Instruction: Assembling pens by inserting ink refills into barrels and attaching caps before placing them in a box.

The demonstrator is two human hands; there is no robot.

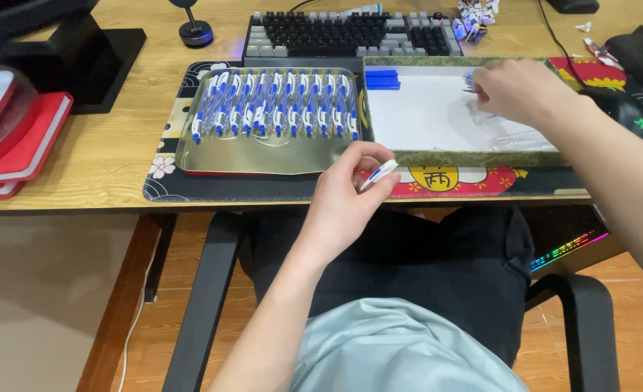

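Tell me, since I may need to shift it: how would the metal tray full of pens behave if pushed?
The metal tray looks thin and shallow, so probably light and stiff. It sits on a desk mat, so it may drag rather than glide. The blue-and-white pens lie loose in a row; a jolt would likely roll them together.

Home desk setup: keyboard [354, 34], patterned desk mat [190, 187], wooden desk [103, 156].

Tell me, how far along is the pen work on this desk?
Done: two rows of white-and-blue pens lie lined up in the shallow metal tray. In hand: the left hand holds one white pen barrel, while the right hand reaches into the white-lined box. Left: a few blue parts and clear pieces lie there.
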